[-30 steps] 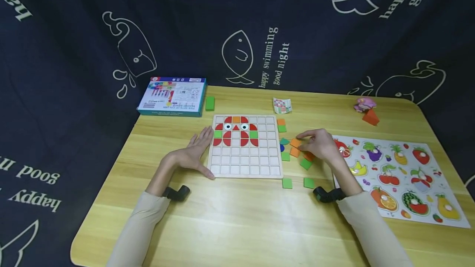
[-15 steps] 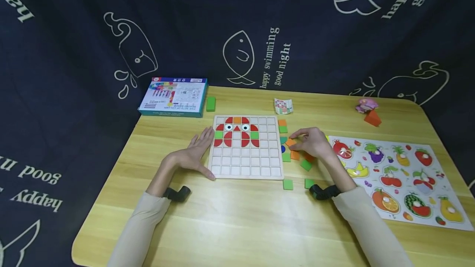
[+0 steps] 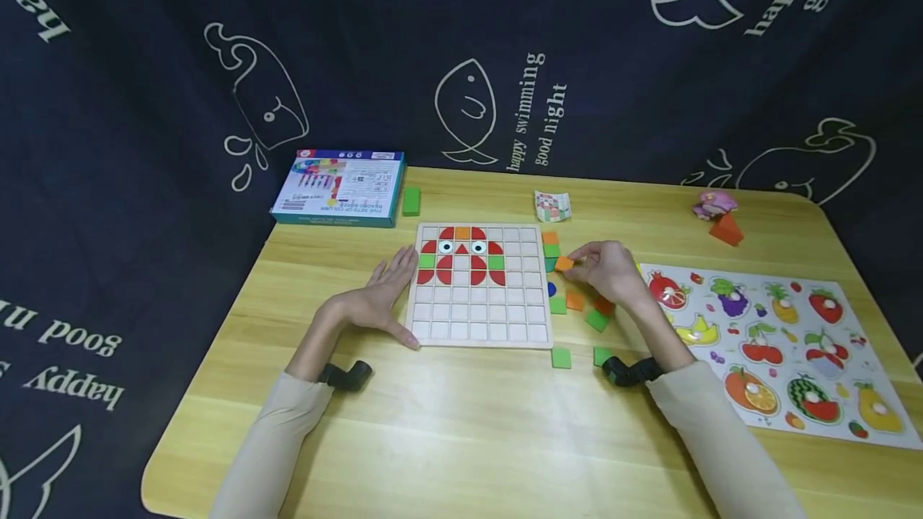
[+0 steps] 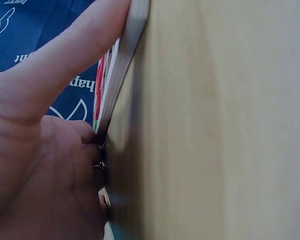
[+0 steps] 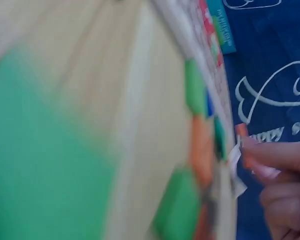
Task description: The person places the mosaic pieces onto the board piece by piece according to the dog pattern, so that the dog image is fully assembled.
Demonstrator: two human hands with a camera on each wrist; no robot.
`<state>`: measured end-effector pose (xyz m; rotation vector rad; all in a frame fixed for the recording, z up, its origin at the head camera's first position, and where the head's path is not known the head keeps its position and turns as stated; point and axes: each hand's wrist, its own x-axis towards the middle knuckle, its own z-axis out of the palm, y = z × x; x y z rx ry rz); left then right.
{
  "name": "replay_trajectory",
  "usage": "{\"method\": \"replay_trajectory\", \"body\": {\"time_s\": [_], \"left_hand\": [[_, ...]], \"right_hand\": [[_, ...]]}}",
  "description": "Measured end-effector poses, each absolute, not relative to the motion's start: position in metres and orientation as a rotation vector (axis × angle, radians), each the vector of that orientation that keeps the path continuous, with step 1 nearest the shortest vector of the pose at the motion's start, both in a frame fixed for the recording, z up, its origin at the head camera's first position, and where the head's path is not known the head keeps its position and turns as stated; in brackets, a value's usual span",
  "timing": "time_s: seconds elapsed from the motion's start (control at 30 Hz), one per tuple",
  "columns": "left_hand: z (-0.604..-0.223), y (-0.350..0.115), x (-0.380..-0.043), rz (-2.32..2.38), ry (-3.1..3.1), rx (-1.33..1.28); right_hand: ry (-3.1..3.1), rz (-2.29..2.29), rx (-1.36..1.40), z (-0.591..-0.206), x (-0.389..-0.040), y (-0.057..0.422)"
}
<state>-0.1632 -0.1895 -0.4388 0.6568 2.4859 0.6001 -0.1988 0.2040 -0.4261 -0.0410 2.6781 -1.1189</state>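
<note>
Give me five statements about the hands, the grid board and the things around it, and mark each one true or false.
1. The right hand pinches an orange tile. True.
2. The left hand touches the right edge of the grid board. False: it touches the left edge.
3. The blue piece is set into the grid board. False: it lies beside the right edge.
4. A picture card lies beyond the grid board, near its far right corner. True.
5. The box stands upright on one end. False: it lies flat.

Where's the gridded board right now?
In the head view, the gridded board sits near the centre, with the left hand at its left edge and loose tiles along its right.
</note>
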Motion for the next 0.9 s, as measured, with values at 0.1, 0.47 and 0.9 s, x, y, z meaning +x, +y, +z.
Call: {"method": "replay_trajectory", "body": {"time_s": [0.1, 0.47, 0.9], "left_hand": [[-0.439, -0.189, -0.162, 0.602, 2.491, 0.661], [-0.440, -0.189, -0.163, 0.605, 2.478, 0.643], [-0.442, -0.189, -0.164, 0.606, 2.482, 0.640]], "right_hand": [[2.663, -1.214, -0.164, -0.416, -0.196, 0.179], [2.599, -1.168, -0.320, -0.421, -0.190, 0.064], [2.524, -1.277, -0.281, -0.435, -0.201, 0.069]]}}
